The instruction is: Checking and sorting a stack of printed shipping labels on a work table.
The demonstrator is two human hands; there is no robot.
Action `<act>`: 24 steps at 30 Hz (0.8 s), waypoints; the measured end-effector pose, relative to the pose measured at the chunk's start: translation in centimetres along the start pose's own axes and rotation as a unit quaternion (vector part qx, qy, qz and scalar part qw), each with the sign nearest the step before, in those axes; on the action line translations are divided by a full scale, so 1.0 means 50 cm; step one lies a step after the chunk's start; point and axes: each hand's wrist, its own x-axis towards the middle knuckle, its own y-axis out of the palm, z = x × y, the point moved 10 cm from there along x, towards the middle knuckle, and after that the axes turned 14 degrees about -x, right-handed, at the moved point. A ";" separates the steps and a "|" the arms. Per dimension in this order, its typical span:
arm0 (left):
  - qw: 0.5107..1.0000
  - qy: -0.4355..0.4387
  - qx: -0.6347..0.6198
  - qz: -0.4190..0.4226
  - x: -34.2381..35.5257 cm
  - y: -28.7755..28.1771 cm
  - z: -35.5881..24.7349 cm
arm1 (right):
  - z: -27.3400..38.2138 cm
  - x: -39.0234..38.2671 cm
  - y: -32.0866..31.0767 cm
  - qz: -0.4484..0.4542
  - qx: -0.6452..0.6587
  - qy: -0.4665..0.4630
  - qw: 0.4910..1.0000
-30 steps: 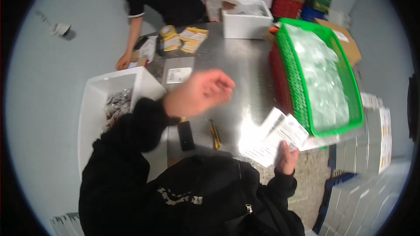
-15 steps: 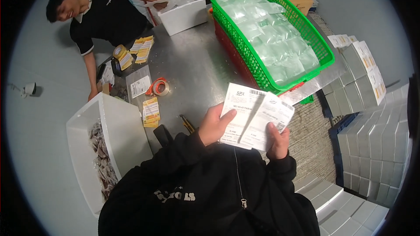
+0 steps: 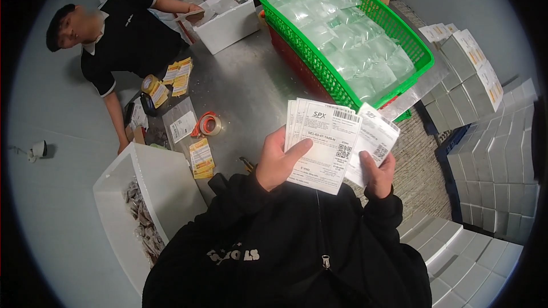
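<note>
Fanned slightly, several white printed shipping labels are pinched in my left hand, its thumb lying on the front one. Another white shipping label is gripped by my right hand, thumb in front and fingers behind. Its left edge lies close to the left-hand stack, partly behind it. Both hands are above the near edge of a metal table. Whether the right hand has more than one label I cannot tell.
A green basket of clear gel-like packs stands right of centre. Orange-handled tape, yellow cards and a cutter lie on the table. Foam boxes stand left and back; white boxes are stacked right. A co-worker reaches into one.
My hands have drawn apart, and the right one has moved its label rightward off the stack. More labels now show behind the front one on the left. The co-worker's head has turned.
</note>
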 end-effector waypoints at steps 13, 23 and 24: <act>0.980 0.059 -0.143 -0.122 -0.002 -0.153 -0.065 | 0.046 -0.018 0.112 0.084 0.021 0.000 0.996; 0.986 0.088 -0.075 -0.120 0.023 -0.164 -0.079 | 0.041 -0.030 0.135 0.091 0.015 0.018 0.996; 0.988 0.089 -0.067 -0.111 0.019 -0.160 -0.084 | 0.041 -0.035 0.141 0.100 0.013 0.015 0.995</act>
